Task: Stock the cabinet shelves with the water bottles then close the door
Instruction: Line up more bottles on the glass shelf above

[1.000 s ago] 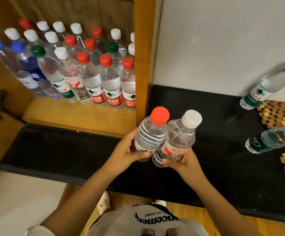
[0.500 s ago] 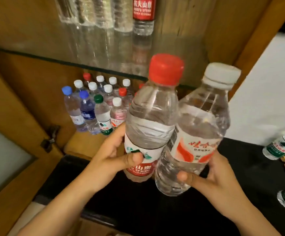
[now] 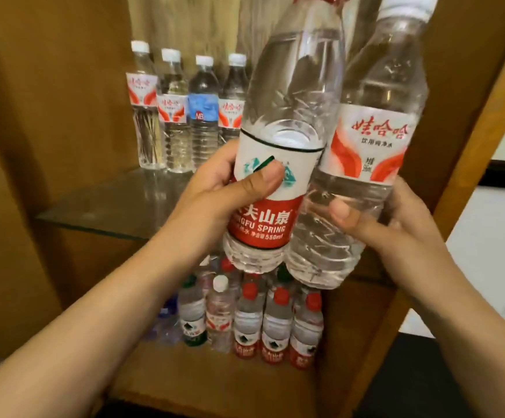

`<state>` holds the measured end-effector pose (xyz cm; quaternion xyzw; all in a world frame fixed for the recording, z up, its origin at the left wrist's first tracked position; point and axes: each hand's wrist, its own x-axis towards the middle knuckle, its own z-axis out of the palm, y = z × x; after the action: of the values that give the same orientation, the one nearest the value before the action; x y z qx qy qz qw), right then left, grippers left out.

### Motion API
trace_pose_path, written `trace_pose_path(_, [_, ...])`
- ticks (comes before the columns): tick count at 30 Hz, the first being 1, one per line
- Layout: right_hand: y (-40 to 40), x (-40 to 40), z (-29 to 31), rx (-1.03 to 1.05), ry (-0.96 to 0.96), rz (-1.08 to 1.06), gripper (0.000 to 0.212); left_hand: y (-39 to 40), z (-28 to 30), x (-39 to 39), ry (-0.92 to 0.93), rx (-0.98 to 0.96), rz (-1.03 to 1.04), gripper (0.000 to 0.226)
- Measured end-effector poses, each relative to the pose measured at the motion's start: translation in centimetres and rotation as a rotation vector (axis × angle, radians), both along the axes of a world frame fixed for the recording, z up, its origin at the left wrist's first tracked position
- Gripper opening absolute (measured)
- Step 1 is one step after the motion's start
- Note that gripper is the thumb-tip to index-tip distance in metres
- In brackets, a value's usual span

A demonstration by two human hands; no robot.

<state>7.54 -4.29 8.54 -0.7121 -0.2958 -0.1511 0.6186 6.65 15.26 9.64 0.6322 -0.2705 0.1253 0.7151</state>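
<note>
Before the open cabinet, a red-labelled bottle (image 3: 278, 164) and a white-capped bottle (image 3: 365, 152) are touching side by side, upright; the left hand (image 3: 224, 188) is gripping the first, the right hand (image 3: 395, 218) the second, above the glass shelf (image 3: 94, 206) where four bottles (image 3: 181, 110) are standing far left.

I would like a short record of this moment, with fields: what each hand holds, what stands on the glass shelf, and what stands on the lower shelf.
left hand: left hand grips the red-label bottle
right hand: right hand grips the white-label bottle
held bottles: raised side by side, touching
glass shelf: four upright bottles at the back
lower shelf: many bottles with red, white and green caps
</note>
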Motion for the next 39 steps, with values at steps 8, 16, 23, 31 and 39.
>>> trace_pose_path(8, [1.4, 6.8, 0.6, -0.135, 0.047, -0.330, 0.061, -0.3, 0.3, 7.2, 0.065, 0.142, 0.060, 0.045])
trace_pose_path(16, [1.4, 9.4, 0.7, -0.130, 0.165, -0.297, 0.069, -0.6, 0.4, 11.5, 0.127, 0.212, 0.079, 0.033])
trace_pose_path(23, [2.2, 7.4, 0.0, -0.244, 0.050, -0.501, 0.098, 0.4, 0.1, 11.6, 0.088, 0.387, 0.046, 0.046])
trace_pose_path(31, [2.5, 6.6, 0.0, -0.556, 0.023, -0.750, 0.094, 0.4, -0.5, 11.7, 0.041, 0.620, 0.265, 0.098])
trace_pose_path(39, [2.7, 9.4, 1.0, -0.606, 0.158, -0.852, 0.084, -1.0, -0.3, 14.8, 0.029, 0.720, 0.405, 0.096])
